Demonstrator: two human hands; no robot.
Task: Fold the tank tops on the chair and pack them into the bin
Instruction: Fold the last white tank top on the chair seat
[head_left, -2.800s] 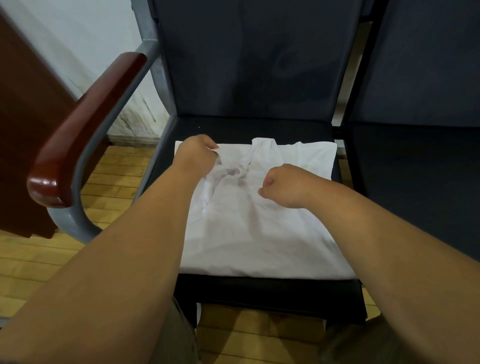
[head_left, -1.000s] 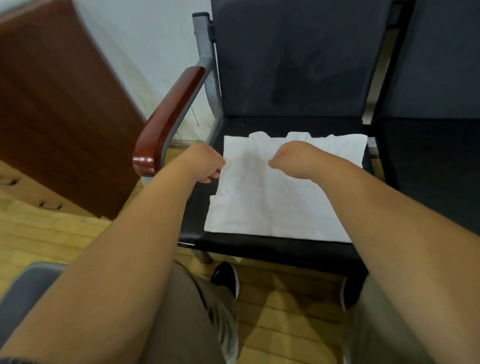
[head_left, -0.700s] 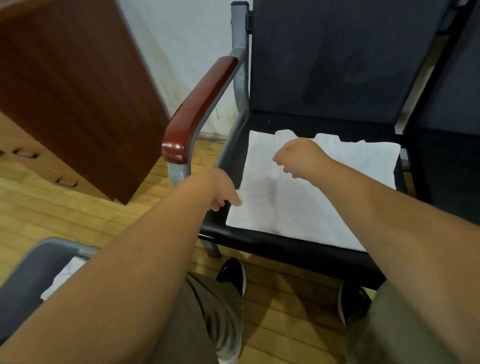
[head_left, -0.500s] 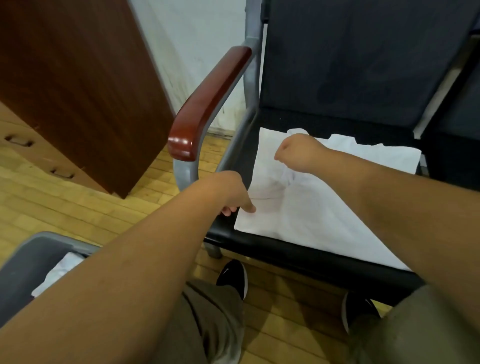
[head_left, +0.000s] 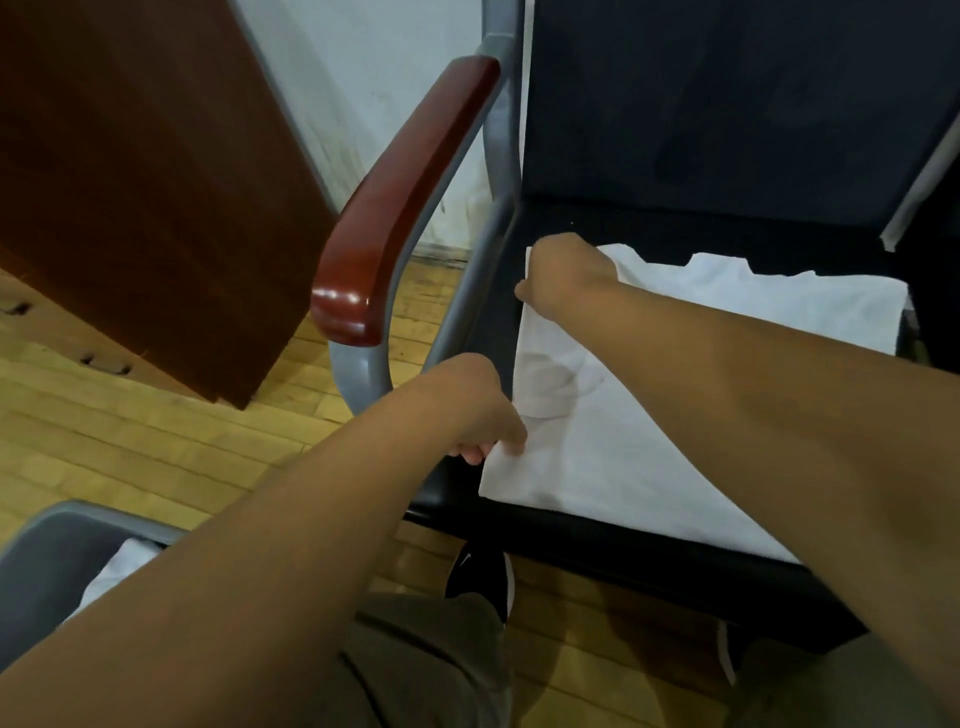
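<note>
Your left hand (head_left: 480, 410) pinched the 8 o'clock edge of the one white fabric tank top (head_left: 649, 415); your right hand (head_left: 563, 273) gripped its 11 o'clock corner. It lay flat on one black-cushioned chair (head_left: 597, 545).

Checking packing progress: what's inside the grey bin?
White fabric lies inside the grey bin; the left forearm covers the rest, so how many tops cannot be told.

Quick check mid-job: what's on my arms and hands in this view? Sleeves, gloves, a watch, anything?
Nothing is worn on them. The left arm and right arm are bare as far up as the frame shows, with no sleeve edge in view. The left hand and right hand have no gloves, and no watch, band or ring shows on the visible sides.
</note>
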